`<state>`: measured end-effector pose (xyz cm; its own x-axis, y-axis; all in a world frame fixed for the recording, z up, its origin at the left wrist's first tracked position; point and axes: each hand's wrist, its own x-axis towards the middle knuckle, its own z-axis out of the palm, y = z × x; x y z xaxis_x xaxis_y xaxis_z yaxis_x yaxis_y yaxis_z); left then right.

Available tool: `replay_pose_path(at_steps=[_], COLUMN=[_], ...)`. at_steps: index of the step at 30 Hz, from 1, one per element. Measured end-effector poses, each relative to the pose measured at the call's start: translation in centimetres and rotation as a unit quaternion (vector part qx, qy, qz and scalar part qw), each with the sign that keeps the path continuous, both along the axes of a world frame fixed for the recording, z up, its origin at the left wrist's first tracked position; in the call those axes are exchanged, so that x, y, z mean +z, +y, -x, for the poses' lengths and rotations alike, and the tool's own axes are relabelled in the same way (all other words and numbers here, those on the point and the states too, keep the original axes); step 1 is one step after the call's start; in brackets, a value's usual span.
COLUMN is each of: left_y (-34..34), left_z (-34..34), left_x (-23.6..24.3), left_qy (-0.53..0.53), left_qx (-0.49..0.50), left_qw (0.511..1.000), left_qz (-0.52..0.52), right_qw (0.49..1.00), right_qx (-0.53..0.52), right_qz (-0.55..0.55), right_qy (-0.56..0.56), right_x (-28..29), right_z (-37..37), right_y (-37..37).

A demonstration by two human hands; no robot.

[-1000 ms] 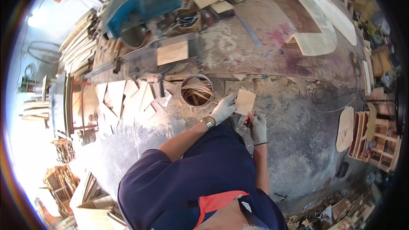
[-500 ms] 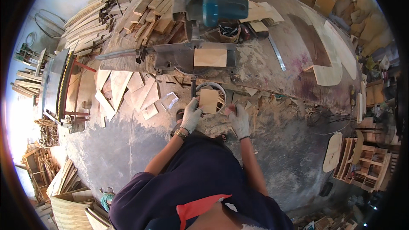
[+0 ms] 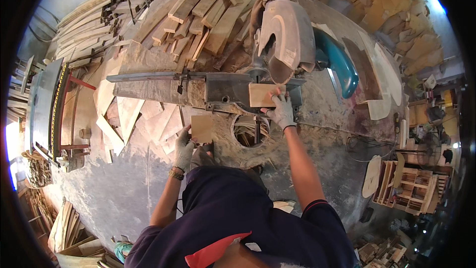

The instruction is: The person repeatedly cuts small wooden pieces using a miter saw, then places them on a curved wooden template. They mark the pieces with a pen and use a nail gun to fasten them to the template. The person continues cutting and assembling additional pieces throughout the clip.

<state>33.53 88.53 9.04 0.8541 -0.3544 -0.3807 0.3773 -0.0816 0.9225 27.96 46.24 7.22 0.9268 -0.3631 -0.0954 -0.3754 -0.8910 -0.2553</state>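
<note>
My left hand [image 3: 184,151], in a light knitted glove, grips a small flat rectangular wooden board [image 3: 202,128] by its left edge, above the floor. In front of me is a miter saw with a grey blade guard [image 3: 287,27], a teal handle [image 3: 347,64] and a toothed blade [image 3: 281,72]. A second wooden board [image 3: 259,95] lies on the saw's metal base [image 3: 225,89], just under the blade. My gloved right hand [image 3: 281,112] is on its right part, fingertips over the top and thumb at the near edge; its palm side is hidden.
A round bucket [image 3: 237,138] with wood scraps stands below the saw. Cut timber [image 3: 208,10] is heaped behind it, and thin offcuts [image 3: 130,119] lie on the floor at left. A table machine [image 3: 45,109] stands far left, wooden crates [image 3: 411,188] at right.
My left hand has moved left with its board, away from over the bucket. My right hand has reached up and forward onto the board on the saw. The view has shifted.
</note>
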Motion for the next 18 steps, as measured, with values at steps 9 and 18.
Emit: replay_pose_path(at_steps=[9, 18], left_y=[-2.8, -6.7], left_z=[-0.2, 5.6], left_x=[-0.1, 2.2], left_qy=[0.012, 0.023], left_qx=[-0.005, 0.049], left_qw=[0.999, 0.997], left_qz=[0.047, 0.047], right_qw=[0.999, 0.992], right_qx=[-0.020, 0.053], right_qz=[-0.030, 0.054], right_qy=[0.020, 0.106], right_x=[1.2, 4.2], right_z=[-3.0, -2.4], right_y=[-0.2, -0.7])
